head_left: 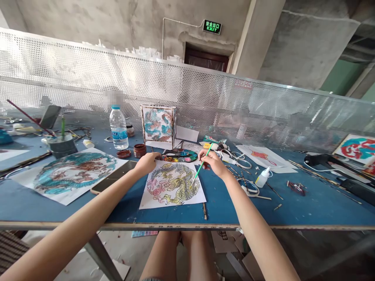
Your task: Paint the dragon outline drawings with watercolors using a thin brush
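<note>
A white sheet with a round dragon drawing [172, 185], partly coloured yellow and pink, lies on the blue table [307, 207] in front of me. My right hand [213, 160] is closed round a thin green paintbrush [201, 166], whose tip touches the drawing's right side. My left hand [148, 161] rests with curled fingers on the sheet's upper left corner, close to the round paint palette [180, 156]. What its fingers grip, if anything, is hidden.
A water bottle [118, 128], small brown jars [140, 150], a painted box [158, 124], a phone [113, 177], a teal dragon sheet [73, 171], a brush pot [62, 145], a glue bottle [263, 176], wires and more pictures crowd the table. A perforated metal screen [205, 97] stands behind.
</note>
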Motion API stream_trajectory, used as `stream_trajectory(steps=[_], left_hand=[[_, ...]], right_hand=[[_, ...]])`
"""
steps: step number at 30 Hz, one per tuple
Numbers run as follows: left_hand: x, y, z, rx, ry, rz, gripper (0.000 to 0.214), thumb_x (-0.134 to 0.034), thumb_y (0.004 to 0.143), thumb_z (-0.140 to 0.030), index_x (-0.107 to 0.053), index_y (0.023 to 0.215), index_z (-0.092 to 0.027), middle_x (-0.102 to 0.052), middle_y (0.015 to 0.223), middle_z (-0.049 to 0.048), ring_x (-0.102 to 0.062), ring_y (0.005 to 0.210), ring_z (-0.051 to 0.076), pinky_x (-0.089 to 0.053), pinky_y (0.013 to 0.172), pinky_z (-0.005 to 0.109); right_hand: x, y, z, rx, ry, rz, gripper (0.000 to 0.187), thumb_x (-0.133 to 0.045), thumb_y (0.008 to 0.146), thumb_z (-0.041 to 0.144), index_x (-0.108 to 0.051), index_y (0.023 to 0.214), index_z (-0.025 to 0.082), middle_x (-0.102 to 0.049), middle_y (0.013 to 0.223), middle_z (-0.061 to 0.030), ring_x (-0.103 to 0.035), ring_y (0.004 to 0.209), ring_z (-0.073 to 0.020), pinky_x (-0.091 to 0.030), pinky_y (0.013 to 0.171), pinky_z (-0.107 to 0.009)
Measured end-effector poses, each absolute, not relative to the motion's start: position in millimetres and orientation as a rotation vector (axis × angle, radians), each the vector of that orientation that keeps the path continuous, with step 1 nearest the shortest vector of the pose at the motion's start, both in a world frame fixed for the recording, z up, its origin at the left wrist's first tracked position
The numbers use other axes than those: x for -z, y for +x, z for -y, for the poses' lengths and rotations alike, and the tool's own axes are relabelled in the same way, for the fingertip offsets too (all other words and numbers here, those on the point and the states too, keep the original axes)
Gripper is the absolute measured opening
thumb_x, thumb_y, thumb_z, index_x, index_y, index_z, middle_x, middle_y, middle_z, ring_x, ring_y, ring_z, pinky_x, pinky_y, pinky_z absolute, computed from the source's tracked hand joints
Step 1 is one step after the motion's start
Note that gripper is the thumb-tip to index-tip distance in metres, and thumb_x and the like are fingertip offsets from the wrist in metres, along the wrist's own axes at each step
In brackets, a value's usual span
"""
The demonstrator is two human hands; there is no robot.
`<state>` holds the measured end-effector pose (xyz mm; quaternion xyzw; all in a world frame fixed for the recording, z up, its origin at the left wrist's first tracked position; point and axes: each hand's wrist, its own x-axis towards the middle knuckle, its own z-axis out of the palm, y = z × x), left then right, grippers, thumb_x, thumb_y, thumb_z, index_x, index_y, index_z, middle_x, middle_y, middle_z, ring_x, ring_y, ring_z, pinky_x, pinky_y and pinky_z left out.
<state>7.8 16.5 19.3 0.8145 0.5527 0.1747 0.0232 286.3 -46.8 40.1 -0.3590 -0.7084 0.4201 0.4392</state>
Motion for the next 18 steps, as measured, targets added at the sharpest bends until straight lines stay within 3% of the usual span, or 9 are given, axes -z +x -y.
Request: stream_trajectory(steps=[3,10,15,18], left_hand=[[-19.0,7.6,-16.7,-0.545,2.523,-1.7,0.047,-0.037,0.059,-0.004,-0.064,0.095,-0.018,-0.067,0.098,0.0055,-0.059,0.09,0.021,-0.045,0.071,0.024],[-18.0,7.1,-17.7,-0.568,2.528,-1.686,0.047,-0.038,0.058,-0.004,-0.064,0.094,-0.018,-0.067,0.095,0.0058,-0.059,0.087,0.021,-0.045,0.07,0.025],[-18.5,7.3,-16.8,-0.561,2.52,-1.688,0.047,-0.037,0.058,-0.003,-0.063,0.094,-0.017,-0.066,0.097,0.0065,-0.059,0.089,0.022,-0.045,0.071,0.025],[-18.0,6.9,-17.7,-0.566,2.53,-1.679,0.047,-0.037,0.058,-0.003,-0.063,0.094,-0.018,-0.066,0.098,0.0057,-0.059,0.091,0.021,-0.044,0.071,0.024]], right_hand=[[-39.0,282.9,48.1,-1.129,-0.871,1.834,0.008,-0.044,0.074,0.023,-0.051,0.074,0.018,-0.046,0.057,0.0041,-0.046,0.045,-0.0077,-0.028,0.038,-0.017],[-40.3,288.5,46.5,-0.966,-0.942,1.787,0.007,-0.045,0.073,0.02,-0.05,0.071,0.018,-0.042,0.05,0.0054,-0.044,0.042,-0.0074,-0.027,0.037,-0.016],[-36.6,282.4,46.4,-1.112,-0.881,1.827,0.008,-0.044,0.074,0.023,-0.051,0.072,0.018,-0.046,0.054,0.0043,-0.046,0.042,-0.008,-0.029,0.036,-0.017],[-33.0,283.2,42.6,-0.989,-0.975,1.803,0.008,-0.044,0.074,0.022,-0.05,0.07,0.018,-0.044,0.052,0.0047,-0.045,0.042,-0.008,-0.029,0.038,-0.018]])
